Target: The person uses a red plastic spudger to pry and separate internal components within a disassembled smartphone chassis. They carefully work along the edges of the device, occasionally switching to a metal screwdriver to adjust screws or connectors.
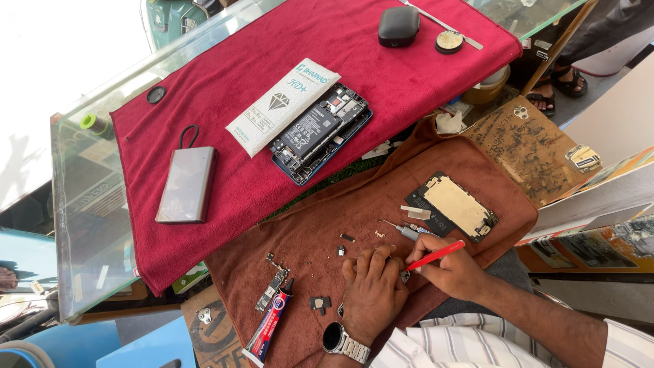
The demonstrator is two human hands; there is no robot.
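Brown cloth (320, 232) covers the workbench; right hand (449, 271) pinches a red tool (436, 256) (tip down), left hand (371, 289) pressed flat beside it, opened phone (455, 206) at one o'clock.

Glass counter, two cloths on it

The glass counter (88, 204) carries a red towel (272, 61) toward 12 o'clock, and a brown cloth (327, 218) overlapping it toward 5 o'clock, with a scuffed wooden board (524, 146) at 3.
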